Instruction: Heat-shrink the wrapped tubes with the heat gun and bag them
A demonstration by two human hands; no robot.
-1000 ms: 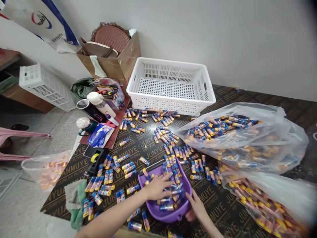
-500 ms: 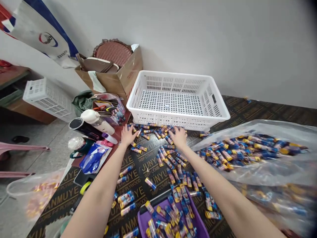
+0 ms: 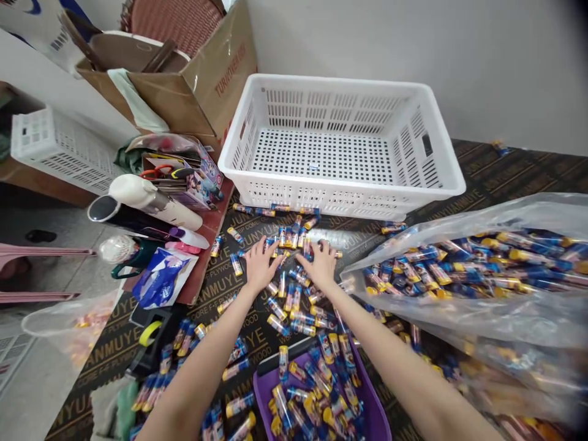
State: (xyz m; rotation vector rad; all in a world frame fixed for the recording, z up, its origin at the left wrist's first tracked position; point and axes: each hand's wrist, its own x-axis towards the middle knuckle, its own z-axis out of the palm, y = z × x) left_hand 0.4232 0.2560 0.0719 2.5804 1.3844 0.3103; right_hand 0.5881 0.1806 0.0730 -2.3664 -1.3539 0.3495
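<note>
My left hand (image 3: 261,266) lies with spread fingers over small blue-and-yellow tubes on the dark printed board (image 3: 257,334). To its right, my right hand (image 3: 320,263) also has its fingers apart, touching or just above more tubes. Between and below both hands are loose tubes (image 3: 289,297). A purple tray (image 3: 379,411) full of the same tubes sits at the bottom centre, between my forearms. Beyond my hands stands a white slatted crate (image 3: 321,190) with a tiny scrap on its floor.
Clear plastic bags (image 3: 478,324) of tubes lie at the right. On the left are bottles (image 3: 156,205), a blue packet (image 3: 160,275), a tape dispenser (image 3: 149,343) and a cardboard box (image 3: 225,79). More tubes lie beside my left forearm.
Both hands have drawn back from the crate's front edge, and my left hand is closer to my right. Tubes have gathered nearer the purple tray. The view has shifted closer to the board.
</note>
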